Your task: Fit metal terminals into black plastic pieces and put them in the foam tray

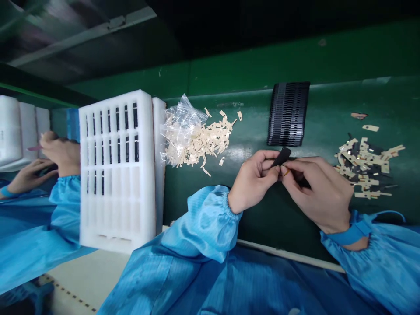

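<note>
Green bench (334, 105) w/ soft glare (241, 153) on top, pale front edge (288, 253). Green panel (229, 70) directly behind bench; v. dark area (262, 26) above. Blurry grey rail (82, 37) up & L of bench. Pale floor (110, 267) below bench's L end, w/ dashed strip (74, 295).

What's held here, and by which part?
The left hand holds a black strip by its lower end; the right hand is at an orange bit, grip unclear.

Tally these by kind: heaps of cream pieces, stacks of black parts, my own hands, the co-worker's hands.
Cream heaps: 2 (left heap, right heap)
Black stack: 1
Your hands: 2 (left hand, right hand)
Co-worker's hands: 2 (upper, lower)
Total: 7
</note>
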Tool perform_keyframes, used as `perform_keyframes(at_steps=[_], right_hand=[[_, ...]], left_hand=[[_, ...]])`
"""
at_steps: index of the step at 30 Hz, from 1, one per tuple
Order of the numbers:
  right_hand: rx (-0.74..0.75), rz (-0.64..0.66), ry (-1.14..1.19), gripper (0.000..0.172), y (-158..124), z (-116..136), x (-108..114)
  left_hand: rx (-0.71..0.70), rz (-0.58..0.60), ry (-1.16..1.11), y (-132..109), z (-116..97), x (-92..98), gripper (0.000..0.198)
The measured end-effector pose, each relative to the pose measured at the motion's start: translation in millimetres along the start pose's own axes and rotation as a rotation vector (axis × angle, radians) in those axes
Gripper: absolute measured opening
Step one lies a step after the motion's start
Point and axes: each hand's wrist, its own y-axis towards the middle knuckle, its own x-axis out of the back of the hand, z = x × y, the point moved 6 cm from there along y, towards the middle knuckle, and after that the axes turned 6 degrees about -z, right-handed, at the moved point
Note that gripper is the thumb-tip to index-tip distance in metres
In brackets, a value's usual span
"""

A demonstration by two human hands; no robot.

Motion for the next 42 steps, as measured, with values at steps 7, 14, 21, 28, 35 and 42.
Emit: perform_keyframes(at_steps=[7,14,21,28,35,42], right_hand=[[0.041,0.005,-0.172,0.018,-3,-1,-1],[0.038,-0.004,-0.304,0.019,-1,3,-2],[-0.151,-0.085,-0.071,0.032,7,-7,12],[-0.245,-0.150,0.067,0.020,10,-16,17],[-0.236,-0.150,0.088,0.018,10,-13,15],[-0.215,-0.106,0.110,0.014,11,-7,11]], left_hand=[[-0.018,0.002,0.007,-1,-1,-0.7,0.039],[-0.058,-0.008,0.034,0,-3,0.3,0.044],[0.009,0.006,-0.061,-2,-8,-1.7,0.051],[0.057,-0.081,-0.079,-3,-8,2.0,0.047],[0.050,-0.078,-0.081,-4,-7,0.7,0.045],[0.041,-0.029,-0.061,-2,-5,-0.5,0.051]])
